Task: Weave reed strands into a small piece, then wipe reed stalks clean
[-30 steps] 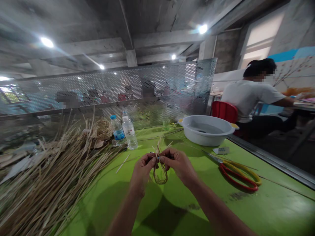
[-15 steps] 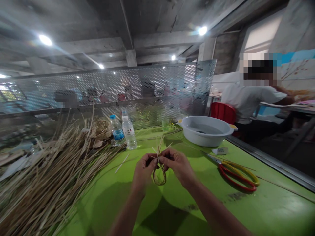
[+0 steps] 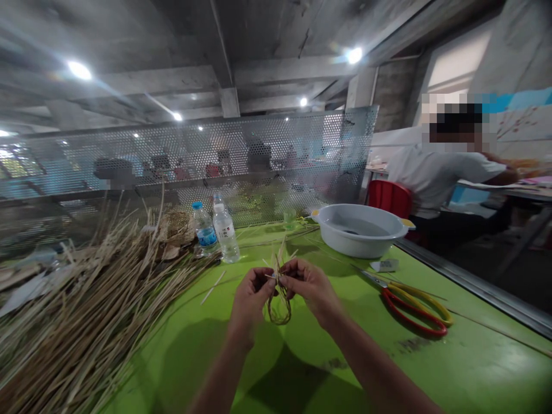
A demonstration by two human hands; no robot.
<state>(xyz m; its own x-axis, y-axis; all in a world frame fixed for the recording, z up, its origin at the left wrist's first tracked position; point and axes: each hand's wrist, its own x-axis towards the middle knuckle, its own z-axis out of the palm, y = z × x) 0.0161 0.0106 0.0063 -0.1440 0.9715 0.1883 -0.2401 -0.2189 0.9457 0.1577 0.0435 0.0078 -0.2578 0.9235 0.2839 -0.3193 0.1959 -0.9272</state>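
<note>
Above the middle of the green table [image 3: 198, 339], both hands pinch a small looped piece of woven straw [image 3: 279, 317]. Its braided loop hangs down between the hands, and several loose pale ends stick up over the fingertips. My left hand [image 3: 253, 293] closes on its left side with thumb and fingers. From the right, my right hand [image 3: 311, 290] grips the same spot, thumb against the crossing strands. The fingertips hide part of the knot-like middle. A short pale straw strip [image 3: 213, 287] lies on the table left of my left hand.
A large heap of dry straw [image 3: 99, 305] covers the left side. Two water bottles [image 3: 226, 233] stand behind the hands, near a green cup [image 3: 290, 218]. At right are a white basin [image 3: 360, 238] and red-and-yellow scissors [image 3: 414, 307]. A person [image 3: 435, 172] sits beyond the table edge.
Both hands keep their pinch on the woven straw piece and have barely moved. The loop and its upright ends have turned slightly.
</note>
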